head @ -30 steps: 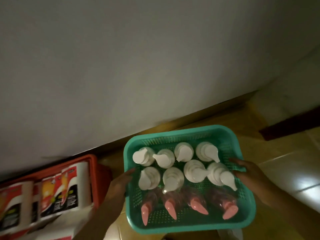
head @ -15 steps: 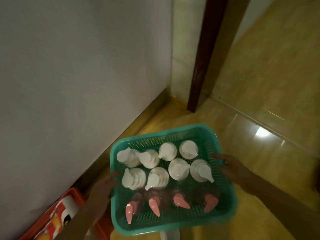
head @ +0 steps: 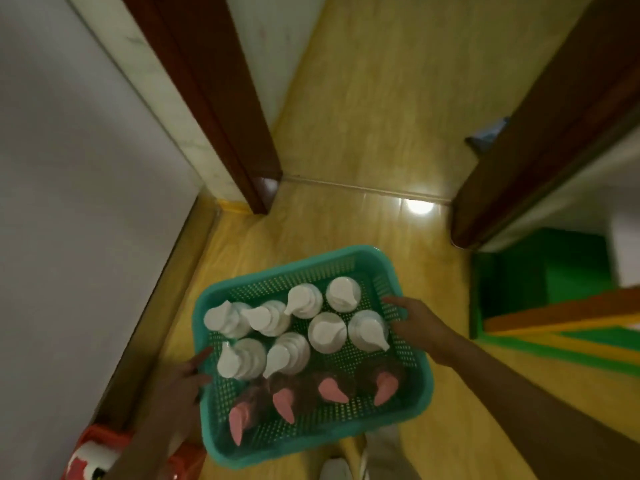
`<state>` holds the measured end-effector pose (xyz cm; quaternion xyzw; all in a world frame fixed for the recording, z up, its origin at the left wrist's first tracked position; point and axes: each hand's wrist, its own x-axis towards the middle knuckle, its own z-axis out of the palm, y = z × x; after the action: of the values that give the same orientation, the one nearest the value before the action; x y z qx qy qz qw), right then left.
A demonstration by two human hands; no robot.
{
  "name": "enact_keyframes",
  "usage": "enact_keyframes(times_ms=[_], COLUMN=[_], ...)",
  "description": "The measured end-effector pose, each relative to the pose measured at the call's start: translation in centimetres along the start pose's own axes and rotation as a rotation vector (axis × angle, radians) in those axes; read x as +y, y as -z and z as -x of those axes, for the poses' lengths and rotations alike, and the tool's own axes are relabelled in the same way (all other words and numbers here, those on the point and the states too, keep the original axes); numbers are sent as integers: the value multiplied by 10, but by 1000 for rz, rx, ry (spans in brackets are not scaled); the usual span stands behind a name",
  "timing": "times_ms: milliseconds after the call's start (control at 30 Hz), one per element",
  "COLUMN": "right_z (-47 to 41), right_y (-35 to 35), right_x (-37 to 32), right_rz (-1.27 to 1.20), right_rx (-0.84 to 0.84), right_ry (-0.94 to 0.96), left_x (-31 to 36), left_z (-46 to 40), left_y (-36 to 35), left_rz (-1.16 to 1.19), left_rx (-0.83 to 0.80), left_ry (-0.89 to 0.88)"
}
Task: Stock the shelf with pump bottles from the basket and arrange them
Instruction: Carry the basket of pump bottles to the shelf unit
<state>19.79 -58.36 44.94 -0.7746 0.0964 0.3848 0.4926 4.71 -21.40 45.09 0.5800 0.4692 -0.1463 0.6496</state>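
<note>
A teal perforated basket point(head: 412, 393) is held level above a yellow tiled floor point(head: 363, 116), gripped at both short sides. The left hand point(head: 183, 379) is curled round the basket's left rim, thumb laid along the edge; the right hand point(head: 420, 323) is clasped on the right rim, fingers hooked over it. Inside the basket, eight white pump bottles point(head: 327, 332) are stood upright in two rows toward the far edge — nozzles turned various ways. Along the near edge, four bottles with pink pump heads point(head: 332, 391) are set in a row, their clear bodies hard to make out in the dim light. A dark wooden door frame point(head: 221, 109) is seen ahead, a white wall point(head: 69, 202) to the left. A red crate point(head: 104, 441) is partly visible at the lower left corner — green and orange shapes point(head: 554, 299), blurred, at the right.
</note>
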Motion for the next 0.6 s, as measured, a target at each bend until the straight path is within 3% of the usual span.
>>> enact_keyframes(times_ms=[133, 333, 600], right_z=[53, 132, 246], right_y=[18, 43, 89], right_x=[50, 120, 204], right_rz=[-88, -123, -229], right_rx=[124, 307, 424], right_ry=[-36, -82, -118], left_x=[-5, -15, -42], left_z=[29, 62, 140], left_y=[-25, -74, -164], left_rz=[-36, -140, -278], left_rx=[-137, -179, -253], left_ry=[51, 21, -15])
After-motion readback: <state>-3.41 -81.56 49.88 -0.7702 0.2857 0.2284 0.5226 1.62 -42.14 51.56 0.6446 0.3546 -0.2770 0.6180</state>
